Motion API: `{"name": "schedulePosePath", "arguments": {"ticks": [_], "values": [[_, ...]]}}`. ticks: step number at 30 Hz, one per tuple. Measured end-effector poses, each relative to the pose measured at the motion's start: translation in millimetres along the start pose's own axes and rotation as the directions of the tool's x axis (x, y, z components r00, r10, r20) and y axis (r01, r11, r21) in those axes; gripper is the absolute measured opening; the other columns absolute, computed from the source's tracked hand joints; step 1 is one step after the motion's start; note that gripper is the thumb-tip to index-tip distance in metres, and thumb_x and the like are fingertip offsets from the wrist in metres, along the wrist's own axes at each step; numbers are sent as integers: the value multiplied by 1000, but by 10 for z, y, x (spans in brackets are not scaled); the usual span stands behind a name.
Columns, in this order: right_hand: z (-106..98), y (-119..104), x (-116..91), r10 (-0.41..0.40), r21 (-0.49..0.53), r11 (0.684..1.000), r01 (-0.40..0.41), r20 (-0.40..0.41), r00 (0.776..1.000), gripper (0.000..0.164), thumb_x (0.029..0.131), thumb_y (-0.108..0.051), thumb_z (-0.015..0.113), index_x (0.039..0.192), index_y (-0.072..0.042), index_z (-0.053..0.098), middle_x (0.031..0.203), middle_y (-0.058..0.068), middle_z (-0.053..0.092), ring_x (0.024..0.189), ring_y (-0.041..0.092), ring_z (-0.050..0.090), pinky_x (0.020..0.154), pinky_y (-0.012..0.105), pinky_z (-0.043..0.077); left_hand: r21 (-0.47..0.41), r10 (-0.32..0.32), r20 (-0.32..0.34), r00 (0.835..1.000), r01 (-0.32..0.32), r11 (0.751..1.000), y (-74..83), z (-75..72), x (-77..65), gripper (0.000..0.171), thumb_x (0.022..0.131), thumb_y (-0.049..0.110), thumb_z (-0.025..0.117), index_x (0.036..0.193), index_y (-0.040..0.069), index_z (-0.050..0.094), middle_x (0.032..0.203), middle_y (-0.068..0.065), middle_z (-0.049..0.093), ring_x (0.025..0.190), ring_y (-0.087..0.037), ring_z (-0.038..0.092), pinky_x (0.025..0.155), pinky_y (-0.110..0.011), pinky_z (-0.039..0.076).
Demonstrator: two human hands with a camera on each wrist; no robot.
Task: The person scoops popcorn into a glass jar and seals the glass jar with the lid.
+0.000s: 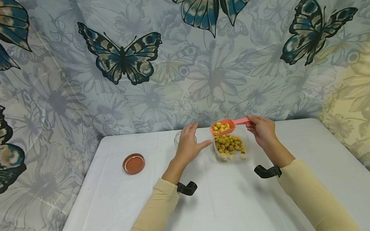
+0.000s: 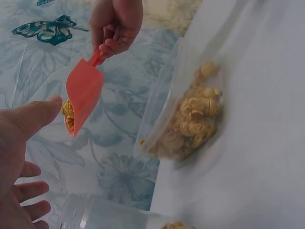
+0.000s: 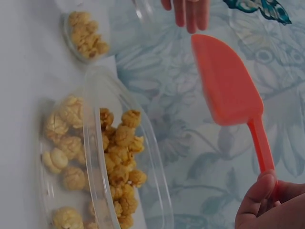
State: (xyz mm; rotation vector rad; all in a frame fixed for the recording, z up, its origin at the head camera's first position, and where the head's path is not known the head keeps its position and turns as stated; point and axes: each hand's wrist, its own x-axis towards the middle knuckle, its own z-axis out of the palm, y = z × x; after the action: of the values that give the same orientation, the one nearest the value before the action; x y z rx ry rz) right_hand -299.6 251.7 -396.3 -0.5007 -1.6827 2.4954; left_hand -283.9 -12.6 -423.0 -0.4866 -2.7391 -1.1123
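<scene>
My right hand [image 1: 263, 130] pinches the handle of a coral-red scoop [image 3: 228, 86], which carries some caramel popcorn [image 1: 221, 127]. The scoop is held above a clear plastic container [image 2: 151, 114], itself partly filled with popcorn [image 1: 229, 144]. To the left, my left hand [image 1: 188, 146] is spread, thumb and fingers apart, in front of a clear glass jar [image 2: 114, 215]. Whether it touches the jar cannot be told. Some popcorn [image 3: 87, 38] lies in the jar's bottom. In the head view the left hand hides most of the jar.
A copper-brown lid [image 1: 133, 163] lies on the white table [image 1: 212, 210], left of the jar. Behind the table's far edge hangs a cloth [image 1: 157, 107] printed with flowers and butterflies.
</scene>
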Motion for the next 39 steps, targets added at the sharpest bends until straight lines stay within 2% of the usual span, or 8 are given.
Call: {"name": "schedulePosePath", "arguments": {"ticks": [7,11,17,24,32,39], "values": [[84,-40,6,-1,-18,1000,2,53,999,12,97,-15,59,89,-13,68,68,-2,67,59,6,62,56,15,54,35,-58,-34,998,60,998,-37,-66,-13,85,79,49,77,147,11,41,152,-10,39,143,-32,33,117,-53,30],[146,-59,10,-13,-35,999,15,67,998,10,98,-15,58,94,-12,66,68,-2,67,59,6,62,56,15,53,34,-62,-47,997,64,997,-62,-111,-13,86,78,48,78,147,11,42,152,-11,40,143,-33,33,117,-53,30],[230,-35,28,-17,-44,999,20,56,998,11,98,-12,58,92,-11,67,66,-2,67,56,6,61,55,16,53,16,-73,-44,996,74,997,-128,-144,-19,87,79,50,77,148,11,41,153,-11,38,143,-32,32,117,-53,30],[320,29,36,-28,-63,997,33,73,997,8,98,-14,57,101,-8,63,66,-3,66,57,6,60,54,15,53,-16,-111,-39,993,111,994,-211,-173,-25,90,78,51,77,149,11,38,154,-10,35,143,-31,31,116,-53,31],[421,96,34,-39,-96,994,46,74,996,10,98,-13,57,103,-5,62,66,-3,67,58,5,61,56,14,53,-61,-144,-31,989,142,988,-319,-218,-38,95,76,49,80,151,12,35,157,-10,32,145,-32,28,116,-54,32],[462,170,37,-31,-119,992,37,59,998,11,98,-13,57,105,-5,62,66,-4,67,58,4,61,56,15,53,-94,-171,-30,985,167,981,-432,-202,-59,97,75,48,80,152,12,33,158,-10,30,147,-32,26,116,-55,31]]}}
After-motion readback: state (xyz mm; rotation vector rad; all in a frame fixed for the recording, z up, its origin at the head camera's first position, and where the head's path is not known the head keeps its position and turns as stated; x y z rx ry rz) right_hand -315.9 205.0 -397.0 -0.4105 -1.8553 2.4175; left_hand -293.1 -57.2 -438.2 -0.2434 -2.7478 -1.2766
